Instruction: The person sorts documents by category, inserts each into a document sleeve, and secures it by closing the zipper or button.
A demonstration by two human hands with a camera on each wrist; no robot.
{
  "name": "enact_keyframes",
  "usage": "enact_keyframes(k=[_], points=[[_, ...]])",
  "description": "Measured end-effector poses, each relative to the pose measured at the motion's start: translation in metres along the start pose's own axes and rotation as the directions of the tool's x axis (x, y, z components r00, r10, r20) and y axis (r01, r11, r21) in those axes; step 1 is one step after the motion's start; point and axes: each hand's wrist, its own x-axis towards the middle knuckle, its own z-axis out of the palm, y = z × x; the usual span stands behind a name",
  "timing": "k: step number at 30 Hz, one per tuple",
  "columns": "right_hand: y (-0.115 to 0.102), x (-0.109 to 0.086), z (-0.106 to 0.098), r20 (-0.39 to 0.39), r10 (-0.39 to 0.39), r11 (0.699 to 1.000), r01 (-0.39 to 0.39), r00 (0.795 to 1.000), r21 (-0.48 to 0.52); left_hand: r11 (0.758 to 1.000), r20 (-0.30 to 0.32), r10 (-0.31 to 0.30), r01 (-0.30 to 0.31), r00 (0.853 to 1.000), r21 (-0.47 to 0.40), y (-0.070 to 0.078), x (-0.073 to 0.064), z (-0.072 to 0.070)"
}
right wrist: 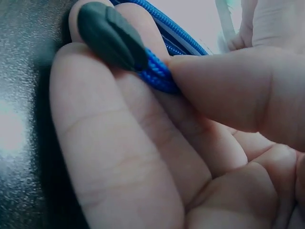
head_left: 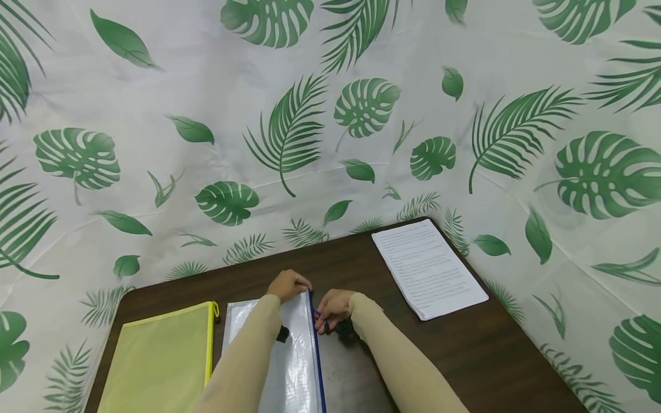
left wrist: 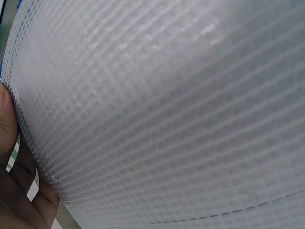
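Observation:
A clear mesh zip pouch [head_left: 299,367] with a blue zipper edge [head_left: 317,361] lies on the table in the head view. My left hand [head_left: 288,285] grips its upper corner beside the zipper. In the left wrist view the mesh sheet [left wrist: 157,95] bulges across the frame, with thumb and fingers [left wrist: 40,200] holding its edge. Just right of that corner, my right hand [head_left: 334,310] pinches the blue zipper-pull cord [right wrist: 159,76] between thumb and fingers. The cord's black tip [right wrist: 112,36] rests against the fingers in the right wrist view.
On the left lies a yellow zip pouch [head_left: 160,355] with a yellow pull. A stack of printed paper [head_left: 428,269] sits at the right rear of the dark wooden table [head_left: 454,350]. Behind hangs a leaf-patterned cloth [head_left: 310,212].

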Motion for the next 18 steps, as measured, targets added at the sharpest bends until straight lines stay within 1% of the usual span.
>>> enact_keyframes(k=[4, 8, 12, 14, 18], points=[[0.0, -0.003, 0.004, 0.02, -0.004, 1.0, 0.004, 1.0, -0.019, 1.0, -0.019, 0.01, -0.011, 1.0, -0.024, 0.0, 0.0, 0.0], [0.002, -0.005, 0.008, 0.031, 0.003, 0.999, -0.002, 1.0, -0.035, 0.999, -0.045, -0.008, 0.007, 0.999, -0.033, 0.002, -0.002, -0.002], [0.004, -0.006, 0.012, 0.035, 0.01, 0.999, -0.009, 0.999, -0.038, 0.999, -0.086, -0.008, 0.005, 0.996, -0.037, -0.002, -0.003, 0.0], [0.004, -0.007, 0.013, 0.034, 0.009, 0.999, -0.008, 0.999, -0.036, 0.999, -0.092, -0.006, 0.002, 0.996, -0.048, -0.003, -0.004, 0.0], [0.005, -0.007, 0.015, 0.049, 0.014, 1.0, -0.013, 0.999, -0.017, 0.998, -0.085, 0.032, -0.036, 0.996, -0.055, -0.005, -0.006, 0.0]])
